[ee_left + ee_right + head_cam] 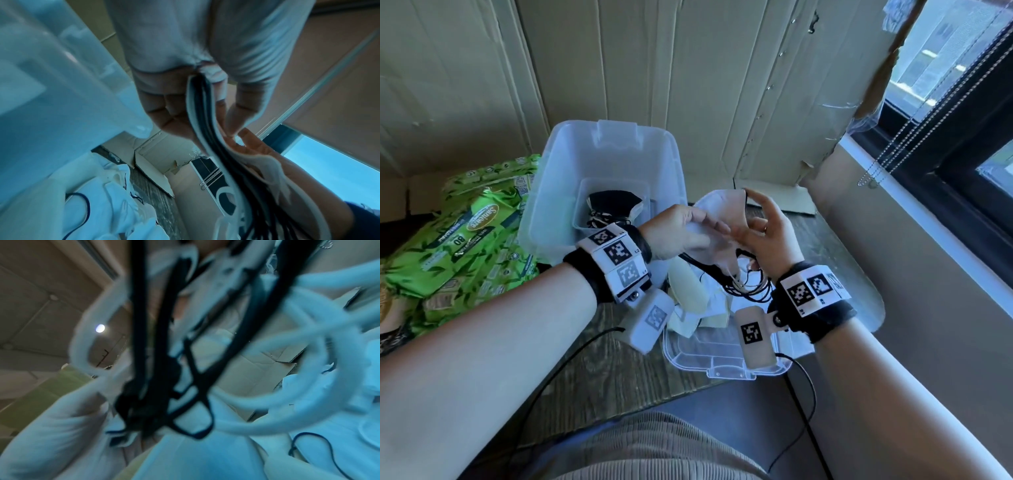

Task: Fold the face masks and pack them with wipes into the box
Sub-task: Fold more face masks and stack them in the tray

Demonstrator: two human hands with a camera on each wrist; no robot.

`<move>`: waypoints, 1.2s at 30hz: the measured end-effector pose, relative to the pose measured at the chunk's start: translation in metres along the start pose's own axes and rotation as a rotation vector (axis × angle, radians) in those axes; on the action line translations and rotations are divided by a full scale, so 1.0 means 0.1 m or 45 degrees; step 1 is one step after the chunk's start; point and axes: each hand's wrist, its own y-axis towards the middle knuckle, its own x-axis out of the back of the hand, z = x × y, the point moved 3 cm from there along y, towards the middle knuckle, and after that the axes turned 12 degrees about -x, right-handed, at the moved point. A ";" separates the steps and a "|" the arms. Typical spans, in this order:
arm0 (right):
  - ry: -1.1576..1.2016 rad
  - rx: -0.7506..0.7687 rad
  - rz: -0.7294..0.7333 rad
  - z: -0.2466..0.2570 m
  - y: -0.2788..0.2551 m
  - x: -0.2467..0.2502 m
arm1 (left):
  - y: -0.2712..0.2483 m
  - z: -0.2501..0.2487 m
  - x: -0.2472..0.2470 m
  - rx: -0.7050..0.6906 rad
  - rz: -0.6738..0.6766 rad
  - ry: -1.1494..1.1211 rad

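1. Both hands are raised over the table, holding one pale face mask between them. Left hand has its fingers curled round the mask's left part; the left wrist view shows the folded layers with dark straps running past its fingers.
2. Right hand pinches the mask's upper right edge, the other fingers loosely spread. Black ear loops hang below it; the right wrist view is blurred, showing only dangling loops.
3. Under the hands: a clear lid on the wooden table, with loose pale masks lying on it.
4. Further back, left of the held mask: a clear plastic box with a dark mask inside.
5. Far left: green wipes packs, stacked beside the box.
6. Behind everything: a cardboard wall.
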 end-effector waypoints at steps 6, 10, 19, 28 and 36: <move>-0.265 -0.004 -0.086 -0.26 0.13 -0.04 | -0.12 0.22 -0.02 0.100 -0.284 0.120; -0.640 -0.145 -0.028 -0.68 0.29 -0.12 | -0.28 0.28 -0.06 0.120 -0.282 0.265; -1.542 -0.103 0.279 -1.46 0.31 -0.79 | -0.69 0.54 -0.14 0.257 -0.171 0.322; -1.651 -0.073 0.226 -1.22 0.31 -0.85 | -0.76 0.69 -0.12 0.393 -0.259 0.257; -0.947 -0.235 0.108 -1.14 0.32 -0.55 | -0.61 0.73 -0.05 0.385 -0.294 0.261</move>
